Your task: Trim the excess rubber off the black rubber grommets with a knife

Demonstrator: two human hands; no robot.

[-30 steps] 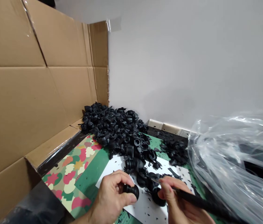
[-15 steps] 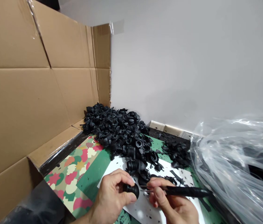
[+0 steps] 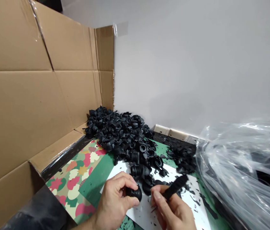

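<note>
One black part (image 3: pixel 136 193) is pinched over the white sheet (image 3: pixel 142 212) by closed fingers (image 3: pixel 126 180) of the left hand (image 3: pixel 112 200), a tool (image 3: pixel 176 187) is clasped by the right hand (image 3: pixel 173 210), scraps (image 3: pixel 183 158) are already piled, and whether the heaped parts (image 3: pixel 118 131) are finished cannot be told.

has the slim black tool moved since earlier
Yes: the slim black tool swung leftward, its handle end from beyond the right edge of the flat white sheet to over it.

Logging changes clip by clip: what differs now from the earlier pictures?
The right hand has turned the black-handled tool: its handle now slants up-right, its tip down-left. Nothing was let go. The left hand still pinches the black part; the pile stayed.
</note>
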